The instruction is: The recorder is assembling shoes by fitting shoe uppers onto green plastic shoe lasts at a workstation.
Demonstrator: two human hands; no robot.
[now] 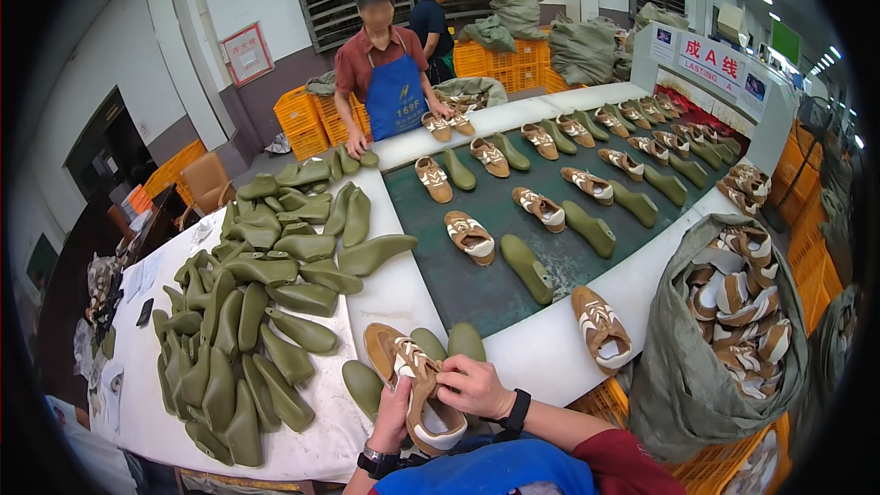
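Note:
A tan-and-white sneaker [392, 350] is tilted up in front of me, its toe pointing away. My left hand [394, 414] grips it from below along its side. The fingers of my right hand [477, 387] are pinched together at the lacing near the shoe's opening; the exact bit between them is hidden. Green shoe lasts [466, 341] lie just beyond the sneaker, and another last [363, 389] rests to its left. A single sneaker [600, 330] sits on the white ledge to the right of my hands.
A heap of green lasts [220, 348] covers much of the white table [335, 431] at left. Beyond, a dark green conveyor belt [412, 261] carries sneakers and lasts in rows. A sack [678, 376] of sneakers stands at right. A co-worker [390, 82] handles shoes across the table.

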